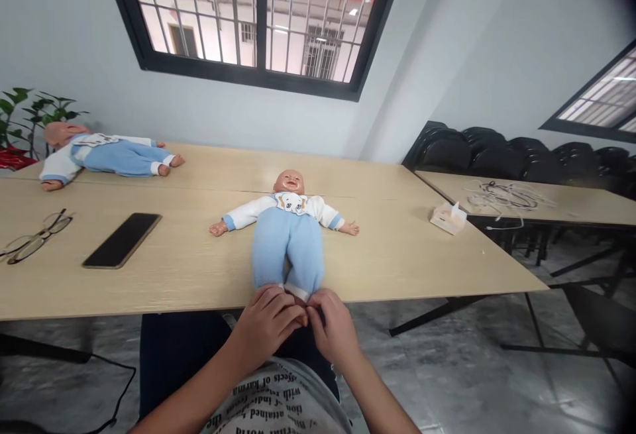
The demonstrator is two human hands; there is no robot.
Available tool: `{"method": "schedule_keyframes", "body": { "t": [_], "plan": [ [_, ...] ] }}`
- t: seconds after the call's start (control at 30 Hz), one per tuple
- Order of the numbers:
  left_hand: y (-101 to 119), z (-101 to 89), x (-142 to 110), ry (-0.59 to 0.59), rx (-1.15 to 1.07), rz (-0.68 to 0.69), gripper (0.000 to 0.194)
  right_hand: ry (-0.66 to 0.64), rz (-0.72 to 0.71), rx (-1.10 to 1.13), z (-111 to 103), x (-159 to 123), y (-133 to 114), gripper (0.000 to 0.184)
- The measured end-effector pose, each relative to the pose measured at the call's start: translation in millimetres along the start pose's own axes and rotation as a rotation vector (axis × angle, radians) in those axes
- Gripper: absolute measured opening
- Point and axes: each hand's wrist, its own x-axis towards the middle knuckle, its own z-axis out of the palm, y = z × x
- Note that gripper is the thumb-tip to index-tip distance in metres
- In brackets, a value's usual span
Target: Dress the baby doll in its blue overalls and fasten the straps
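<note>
From the head view, I see a smiling vinyl baby doll in soft light-blue trousers and a white top with blue cuffs (288, 228), lying on its back on a long pale wood-grain surface (397, 248). Its arms are spread wide, its head points away from the seated person, and its legs reach the near edge. The person's bare left hand (272, 321) and bare right hand (334, 328) meet there, both grasping the doll at the ends of its legs, fingers bent inward; I cannot tell how much is foot and how much white trouser cuff.

Further left lie a flat black phone (122, 240) and thin-rimmed glasses (32, 247). Behind them rests a second baby doll in matching blue and white (119, 157). Near the right end stands a small pale tissue box (447, 220). Beyond it, tangled white cables (507, 194) lie on another pale surface (586, 201), before stacked black chairs (447, 152).
</note>
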Motion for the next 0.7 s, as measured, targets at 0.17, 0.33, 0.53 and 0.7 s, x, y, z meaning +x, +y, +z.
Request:
{"method": "schedule_keyframes", "body": {
  "t": [0.17, 0.33, 0.53, 0.7],
  "plan": [
    [-9.7, -13.2, -4.5, -0.066, -0.170, 0.004, 0.031, 0.153, 0.111, 0.013, -9.7, 18.2, 25.5, 0.014],
    [-61.1, -39.7, -7.0, 0.112, -0.100, -0.238, 0.027, 0.168, 0.387, -0.141, -27.2, 73.6, 88.7, 0.022],
    [-96.0, -63.0, 24.5, 0.223, -0.014, -0.431, 0.018, 0.037, 0.386, -0.466, -50.8, 145.9, 154.0, 0.027],
    [-63.8, -47.8, 102.3, 0.030, -0.026, -0.360, 0.017, -0.206, 0.292, -0.522, -65.5, 157.9, 185.2, 0.039]
  ]
}}
